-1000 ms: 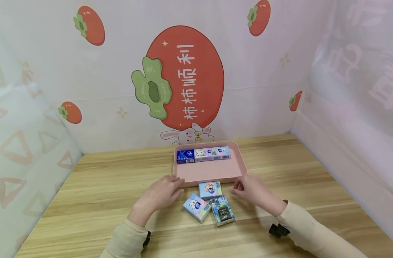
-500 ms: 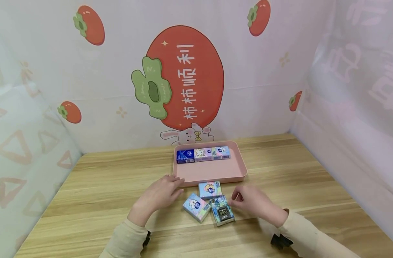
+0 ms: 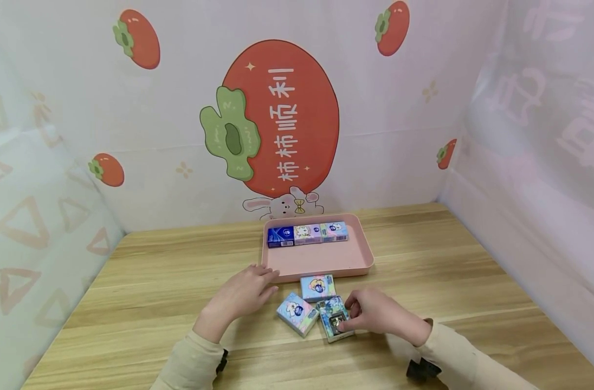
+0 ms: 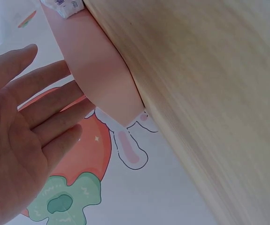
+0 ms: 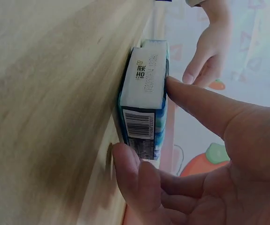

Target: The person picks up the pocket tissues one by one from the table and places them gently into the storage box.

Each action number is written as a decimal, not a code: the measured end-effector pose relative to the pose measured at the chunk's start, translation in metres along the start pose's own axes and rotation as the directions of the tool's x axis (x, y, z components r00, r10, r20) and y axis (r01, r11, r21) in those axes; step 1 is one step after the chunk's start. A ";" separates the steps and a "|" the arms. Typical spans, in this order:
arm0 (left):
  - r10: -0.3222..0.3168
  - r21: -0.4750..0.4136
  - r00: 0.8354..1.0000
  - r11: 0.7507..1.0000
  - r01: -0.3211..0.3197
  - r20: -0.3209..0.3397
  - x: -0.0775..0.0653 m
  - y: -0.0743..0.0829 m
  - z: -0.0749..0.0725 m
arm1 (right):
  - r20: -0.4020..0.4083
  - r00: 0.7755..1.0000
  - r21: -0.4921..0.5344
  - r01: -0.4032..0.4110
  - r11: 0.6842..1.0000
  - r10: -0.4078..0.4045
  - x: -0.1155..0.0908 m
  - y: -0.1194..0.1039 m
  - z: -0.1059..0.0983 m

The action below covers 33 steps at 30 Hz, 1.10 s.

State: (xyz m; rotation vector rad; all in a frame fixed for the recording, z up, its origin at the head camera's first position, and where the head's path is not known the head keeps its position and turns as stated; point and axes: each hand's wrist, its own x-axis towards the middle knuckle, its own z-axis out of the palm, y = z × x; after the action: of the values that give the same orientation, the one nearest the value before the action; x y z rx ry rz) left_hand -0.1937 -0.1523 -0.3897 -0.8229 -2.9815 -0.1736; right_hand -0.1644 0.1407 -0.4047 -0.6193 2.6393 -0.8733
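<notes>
My right hand (image 3: 377, 311) is at a blue-green pocket tissue pack (image 3: 328, 309) with a dark label. Its thumb lies on the pack's printed face, and the curled fingers are at the side. In the right wrist view the pack's white side and barcode end (image 5: 139, 125) show between thumb and fingers. Two light-blue cartoon tissue packs lie beside it, one (image 3: 318, 287) against the tray front and one (image 3: 297, 313) angled to the left. My left hand (image 3: 240, 290) reaches the front left of the pink tray (image 3: 321, 259), fingertips at its rim and fingers loosely straight.
Along the tray's back stand a dark-blue tissue pack (image 3: 280, 236) and two pastel ones, (image 3: 307, 233) in the middle being a cartoon pack. The wooden table (image 3: 180, 271) meets a white cloth backdrop (image 3: 170, 108) with printed persimmons behind it.
My right hand has drawn back from the tray's front right corner to the blue-green tissue pack, and its thumb has come over the label. The left hand and the packs stay in place.
</notes>
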 end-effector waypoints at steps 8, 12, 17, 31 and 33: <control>0.006 0.002 1.000 1.000 -0.006 -0.005 0.001 0.000 0.000 | 0.056 0.996 0.073 -0.079 0.994 0.075 0.004 0.002 0.002; 0.004 0.008 1.000 1.000 -0.004 -0.004 0.001 0.000 0.000 | 0.078 0.992 0.117 -0.107 0.987 0.098 0.007 0.002 0.001; 0.000 0.004 1.000 1.000 0.000 0.002 0.001 0.000 0.001 | 0.107 0.990 0.145 -0.103 0.984 0.088 0.010 0.004 -0.001; 0.005 0.002 1.000 1.000 -0.005 -0.006 0.001 -0.001 0.001 | 0.159 0.982 0.192 -0.137 0.972 0.107 0.013 0.008 0.000; 0.006 0.004 1.000 1.000 -0.006 -0.007 0.001 -0.001 0.002 | 0.158 0.982 0.197 -0.137 0.971 0.107 0.013 0.008 0.001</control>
State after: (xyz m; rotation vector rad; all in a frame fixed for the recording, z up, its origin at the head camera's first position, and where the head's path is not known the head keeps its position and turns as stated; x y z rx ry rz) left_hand -0.1952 -0.1524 -0.3913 -0.8295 -2.9711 -0.1697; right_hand -0.1775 0.1400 -0.4117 -0.4443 2.3883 -1.0084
